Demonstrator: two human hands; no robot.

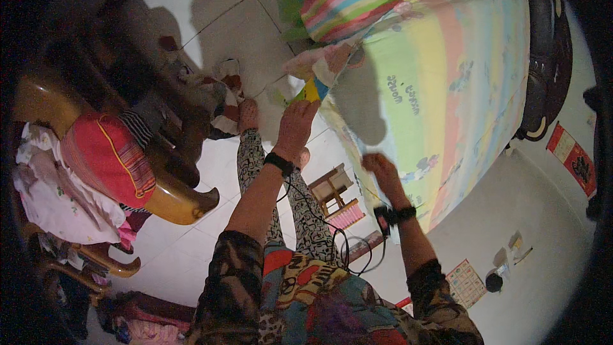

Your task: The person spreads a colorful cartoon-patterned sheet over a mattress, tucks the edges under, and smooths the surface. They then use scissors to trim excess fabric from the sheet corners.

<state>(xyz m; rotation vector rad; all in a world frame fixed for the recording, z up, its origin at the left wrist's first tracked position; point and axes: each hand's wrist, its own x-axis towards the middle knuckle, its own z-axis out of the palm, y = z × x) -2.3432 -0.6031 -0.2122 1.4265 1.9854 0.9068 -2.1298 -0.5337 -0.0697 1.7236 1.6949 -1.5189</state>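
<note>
A pale striped cloth (450, 86) with cartoon prints spreads before me, to the right. My left hand (296, 122) grips a patchwork cloth (311, 90) with yellow, blue and green parts, which meets the striped cloth's left edge. My right hand (381, 172) has its fingers curled at the near left edge of the striped cloth and seems to pinch it; the fingertips are partly hidden. Black bands circle both wrists, and a dark cable (342, 235) loops between them.
Dark leather furniture (546, 57) stands behind the striped cloth. A brighter striped bundle (345, 7) lies at its far left. Left of me is a wooden seat with a curved arm (187, 203), a red cushion (107, 158) and white cloth (62, 201). A small wooden stool (333, 184) stands below.
</note>
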